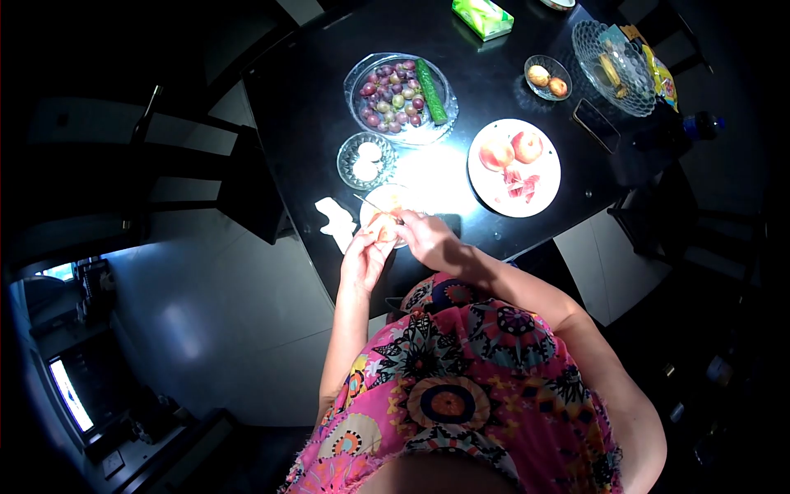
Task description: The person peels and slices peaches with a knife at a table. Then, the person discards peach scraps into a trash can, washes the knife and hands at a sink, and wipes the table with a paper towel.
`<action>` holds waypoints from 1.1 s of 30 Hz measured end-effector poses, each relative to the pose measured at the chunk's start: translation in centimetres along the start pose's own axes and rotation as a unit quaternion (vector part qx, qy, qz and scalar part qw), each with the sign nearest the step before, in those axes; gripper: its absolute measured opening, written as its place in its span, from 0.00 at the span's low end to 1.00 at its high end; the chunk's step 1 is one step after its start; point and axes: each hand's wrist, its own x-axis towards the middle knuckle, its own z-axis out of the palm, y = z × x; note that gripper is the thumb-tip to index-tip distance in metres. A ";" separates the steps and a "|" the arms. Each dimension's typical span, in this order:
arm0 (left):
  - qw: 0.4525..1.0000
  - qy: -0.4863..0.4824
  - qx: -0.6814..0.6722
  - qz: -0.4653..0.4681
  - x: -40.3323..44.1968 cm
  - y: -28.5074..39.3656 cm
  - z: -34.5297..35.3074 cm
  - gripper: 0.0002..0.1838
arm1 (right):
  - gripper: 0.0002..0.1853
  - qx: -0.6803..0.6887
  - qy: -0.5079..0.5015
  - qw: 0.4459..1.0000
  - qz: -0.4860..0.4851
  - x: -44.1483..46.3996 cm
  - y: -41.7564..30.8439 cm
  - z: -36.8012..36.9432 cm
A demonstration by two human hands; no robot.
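Note:
Over a small plate (372, 198) near the table edge, my left hand (364, 259) is closed around a pale orange-pink piece of fruit (382, 230). My right hand (432, 240) meets it from the right, fingers wrapped on a knife (363, 200); the thin blade points up and left, and the handle is mostly hidden by the fingers. Glare washes out what else lies on the small plate. Left of it is a crumpled white tissue (336, 222). A white plate (539, 202) to the right holds red-skinned fruit and strips of red peel.
Beyond my hands stand a glass bowl (345, 174) with two white round items and a large bowl (354, 100) of grapes and a cucumber. Farther right are a small bowl (546, 59), a phone (596, 125), a glass basket (586, 51) and a green tissue pack (483, 18).

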 end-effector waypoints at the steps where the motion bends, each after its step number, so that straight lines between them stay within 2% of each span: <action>1: 1.000 -0.006 -0.010 0.012 0.1 -0.1 -0.1 0.22 | 0.10 -0.012 -0.011 1.000 -0.002 -0.2 -0.1 -0.1; 3: 0.999 0.006 -0.017 0.049 0.6 -0.3 -0.5 0.21 | 0.10 -0.038 -0.033 0.999 -0.005 -0.7 -1.1 -0.4; 6: 0.996 0.033 -0.013 0.078 1.4 -0.7 -1.2 0.19 | 0.11 -0.059 -0.122 0.991 0.022 -1.1 -3.0 -1.6; 10: 0.993 0.046 0.012 0.108 1.7 -1.0 -1.6 0.21 | 0.11 -0.154 -0.091 0.984 -0.024 -1.2 -2.5 -1.3; 15: 0.990 0.062 -0.001 0.123 1.6 -1.3 -1.0 0.16 | 0.06 -0.181 -0.068 0.980 -0.047 -1.5 -1.8 -0.7; 18: 0.982 0.076 0.004 0.172 1.6 -1.6 -0.4 0.15 | 0.06 -0.160 -0.071 0.984 -0.029 -1.5 -1.6 -0.4; 25: 0.984 0.047 -0.013 0.171 1.3 -1.4 1.1 0.14 | 0.05 -0.123 -0.091 0.988 0.016 -1.8 -0.4 0.9; 27: 0.985 0.036 -0.030 0.165 1.4 -1.7 1.1 0.14 | 0.05 -0.134 -0.070 0.988 -0.001 -1.7 -0.1 1.0; 30: 0.984 0.068 -0.051 0.159 1.8 -2.2 0.4 0.14 | 0.06 -0.184 -0.073 0.980 -0.011 -1.7 0.4 1.2; 31: 0.985 0.041 -0.054 0.158 1.8 -2.2 0.0 0.15 | 0.06 -0.206 -0.079 0.975 -0.013 -1.7 0.6 1.3; 33: 0.985 0.079 -0.040 0.147 1.2 -2.4 0.4 0.16 | 0.06 -0.160 -0.047 0.986 -0.014 -1.7 1.1 1.4</action>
